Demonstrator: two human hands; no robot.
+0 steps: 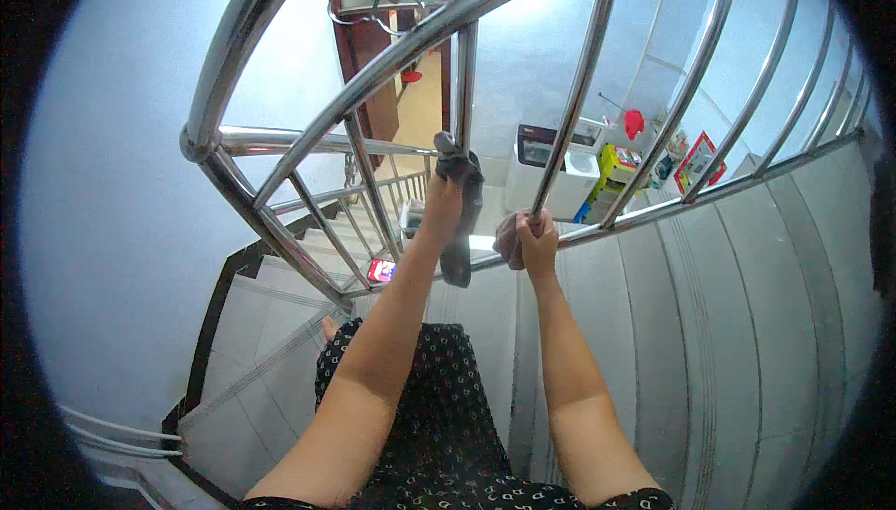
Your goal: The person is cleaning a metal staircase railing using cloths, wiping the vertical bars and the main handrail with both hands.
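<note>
My left hand [451, 163] is closed around a dark grey cloth [456, 247] against an upright bar [466, 83] of the stainless steel stair railing. One end of the cloth hangs down past the wrist. Lower and to the right, my right hand [537, 230] grips a brownish, bunched cloth [509, 240] at the foot of another upright bar [577, 83], just above the bottom rail [581, 235]. Parts of both cloths are hidden by the fingers.
Tiled stairs [658, 342] lie at the right and below. Beyond the railing stand a white washing machine [553, 167] and a yellow-green box [612, 174]. A lit phone [381, 270] lies near the railing's base. A blue-white wall [126, 181] rises at the left.
</note>
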